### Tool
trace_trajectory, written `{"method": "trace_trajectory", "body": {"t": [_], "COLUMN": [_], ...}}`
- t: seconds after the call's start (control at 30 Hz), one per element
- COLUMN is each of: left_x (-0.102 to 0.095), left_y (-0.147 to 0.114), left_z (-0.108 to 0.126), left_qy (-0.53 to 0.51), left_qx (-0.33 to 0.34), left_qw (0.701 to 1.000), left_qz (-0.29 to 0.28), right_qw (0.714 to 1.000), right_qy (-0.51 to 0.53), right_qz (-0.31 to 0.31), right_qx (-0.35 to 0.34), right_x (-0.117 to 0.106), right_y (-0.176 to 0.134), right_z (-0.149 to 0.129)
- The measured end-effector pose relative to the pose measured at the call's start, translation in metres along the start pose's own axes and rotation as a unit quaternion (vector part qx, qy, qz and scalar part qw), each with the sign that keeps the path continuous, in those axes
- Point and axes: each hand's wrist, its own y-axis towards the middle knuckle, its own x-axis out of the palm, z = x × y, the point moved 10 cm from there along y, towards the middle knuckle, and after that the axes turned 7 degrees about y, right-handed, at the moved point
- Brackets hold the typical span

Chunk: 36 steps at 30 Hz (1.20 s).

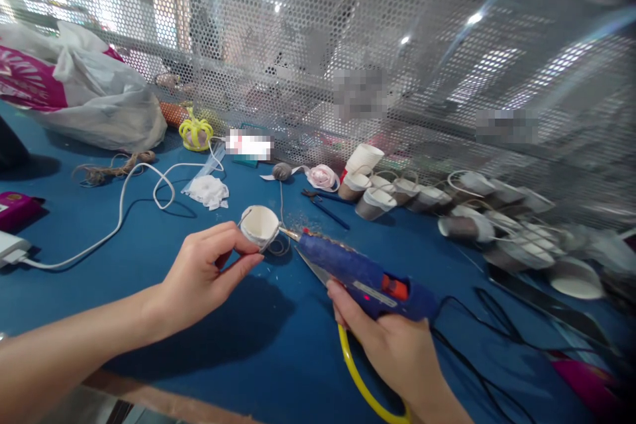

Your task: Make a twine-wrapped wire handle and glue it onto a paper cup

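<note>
Between the thumb and fingers of my left hand (pixel 206 268) is a small white paper cup (pixel 260 226), its mouth tilted up and a thin cord at its side. My right hand (pixel 382 338) is wrapped round the handle of a blue glue gun (pixel 348 268) with a small red light lit. The gun's nozzle tip points left and meets or nearly meets the cup's right side. A grey cord runs from a small grey ball of string (pixel 282 171) down to the cup. Partly hidden under the gun and my right hand lie scissors with a yellow handle (pixel 355 371).
Several cups (pixel 376 202) with string handles stand along the back right. Pliers (pixel 325 196), a pink ribbon roll (pixel 322 177) and a white cloth bundle (pixel 207 191) lie behind. A white cable (pixel 122 202) crosses the left; a black cord (pixel 489 377) trails right. A plastic bag (pixel 99 103) sits back left.
</note>
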Motion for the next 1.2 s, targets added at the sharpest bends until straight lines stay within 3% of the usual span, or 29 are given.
{"method": "trace_trajectory", "body": {"t": [0.2,0.37,0.57,0.77,0.93,1.07,1.2], "left_x": [0.001,0.002,0.0,0.0,0.0,0.001,0.001], "left_y": [-0.001,0.0,0.0,0.001,0.001,0.0,0.001], "left_z": [-0.001,-0.001,0.0,0.002,0.002,0.0,0.0], "left_qy": [-0.002,0.002,0.002,-0.001,-0.008,-0.005,-0.001], "left_qx": [0.0,-0.003,0.004,0.008,0.008,0.002,0.001], "left_qw": [1.0,1.0,1.0,1.0,1.0,1.0,1.0], "left_qz": [-0.005,-0.005,-0.001,0.001,-0.003,-0.006,-0.003], "right_qw": [0.996,0.988,0.961,0.959,0.929,0.922,0.881], "right_qy": [-0.075,-0.105,-0.187,-0.182,-0.239,-0.268,-0.317], "right_qz": [-0.017,0.011,-0.031,0.007,-0.002,0.013,0.009], "right_qx": [-0.052,-0.116,-0.2,-0.217,-0.282,-0.279,-0.35], "right_x": [0.001,-0.001,0.009,0.004,0.01,0.011,0.017], "right_y": [0.0,0.001,-0.01,-0.009,-0.011,-0.014,-0.019], "right_z": [-0.009,-0.028,-0.026,-0.034,-0.047,-0.043,-0.06]}}
